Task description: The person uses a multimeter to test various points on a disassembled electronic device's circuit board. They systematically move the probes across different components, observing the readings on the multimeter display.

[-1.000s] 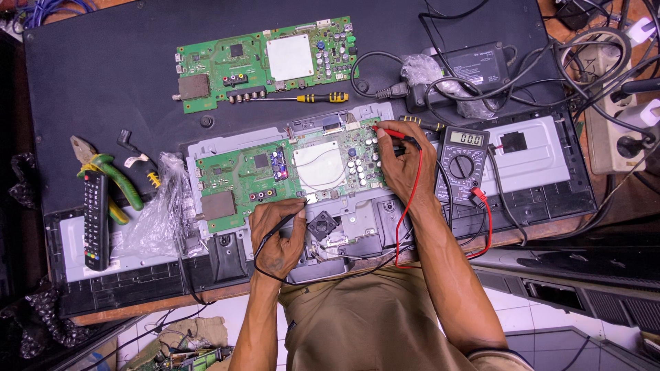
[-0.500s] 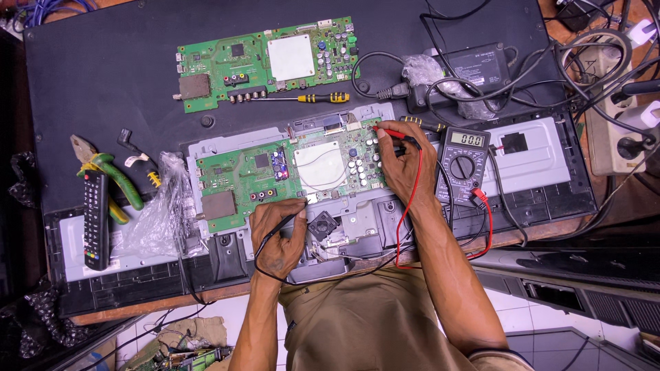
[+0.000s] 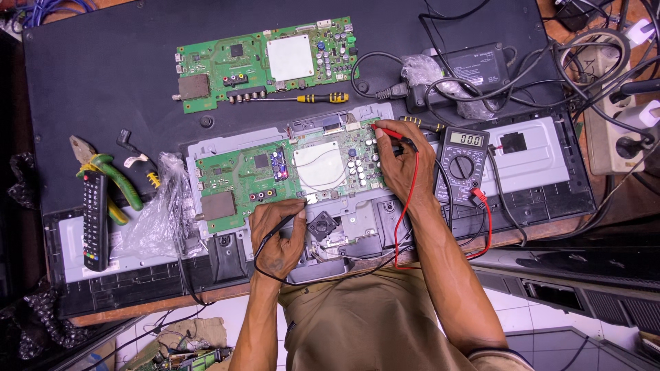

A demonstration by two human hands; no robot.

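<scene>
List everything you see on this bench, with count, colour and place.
Circuit board: 1, green, centre, under both hands.
Second circuit board: 1, green, upper middle.
Screwdriver: 1, yellow-black handle, below the second board.
Multimeter: 1, dark grey, right of centre.
Red probe: 1, in the right hand.
Black probe: 1, in the left hand.
Remote control: 1, black, left.
Pliers: 1, green grips, left.
Power adapter: 1, black, upper right.
Left hand: lower centre.
Right hand: on the board's right edge.
</scene>
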